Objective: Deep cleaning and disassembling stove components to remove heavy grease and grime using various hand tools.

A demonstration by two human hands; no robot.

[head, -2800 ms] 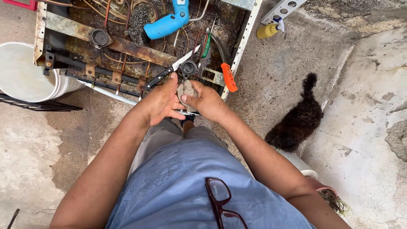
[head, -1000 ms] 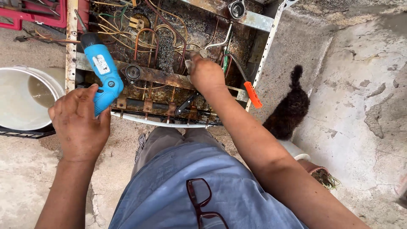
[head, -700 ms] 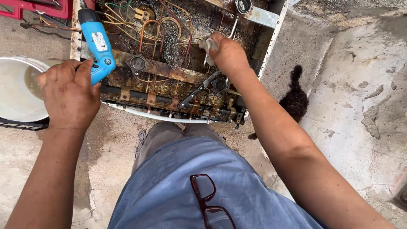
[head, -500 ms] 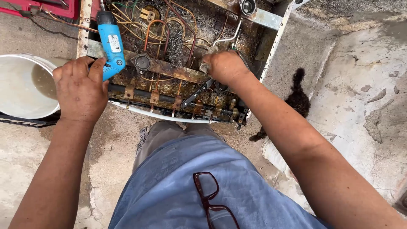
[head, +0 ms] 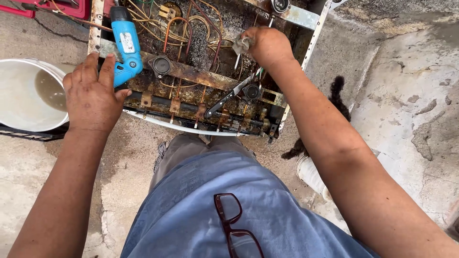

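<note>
A rusty, opened stove chassis [head: 191, 74] with wires and copper tubes lies on the concrete in front of me. My left hand [head: 93, 95] is spread flat at its left edge. The index finger and thumb lie beside the handle of a blue electric screwdriver [head: 125, 43] that rests on the frame. My right hand [head: 270, 45] reaches over the far right part of the chassis, pinching a small grey piece [head: 240, 45] above a thin rod. Pliers with black handles [head: 228, 96] lie on the rusty crossbar below that hand.
A white bucket [head: 14, 119] holding murky water stands to the left of the chassis. A red case [head: 62, 7] is at the top left. A black furry animal [head: 334, 93] sits to the right behind my forearm. Glasses [head: 234, 224] hang from my blue shirt.
My left hand brought the blue screwdriver to the chassis, laid it on the frame and opened its fingers. My right hand moved up and right over the far side, still pinching the grey piece.
</note>
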